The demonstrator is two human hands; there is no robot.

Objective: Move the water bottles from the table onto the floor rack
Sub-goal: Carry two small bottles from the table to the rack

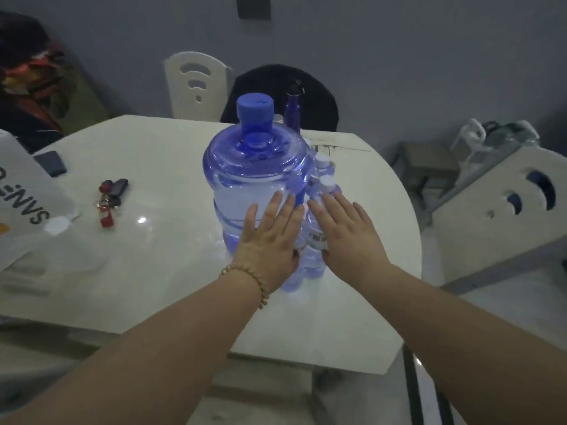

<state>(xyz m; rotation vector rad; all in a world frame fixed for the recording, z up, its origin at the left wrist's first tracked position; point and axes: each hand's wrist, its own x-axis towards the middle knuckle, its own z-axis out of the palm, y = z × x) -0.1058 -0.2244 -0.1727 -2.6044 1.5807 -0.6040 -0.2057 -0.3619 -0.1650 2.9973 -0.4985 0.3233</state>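
A large blue water jug (245, 176) with a blue cap stands upright on the white table (159, 271). Several small clear water bottles (322, 185) with white caps stand tight against its right side. A dark purple bottle (293, 108) stands behind them. My left hand (270, 240) is spread flat in front of the jug's lower right side, fingers apart, holding nothing. My right hand (346, 237) is spread open in front of the small bottles, partly hiding them. Whether either palm touches a bottle is unclear. A grey floor rack (420, 167) stands right of the table.
A key bunch (110, 197) and a dark wallet (50, 162) lie on the table's left part, beside a white bag (27, 204). White chairs (196, 84) (503, 191) stand behind and to the right; a dark garment (316, 96) hangs on one.
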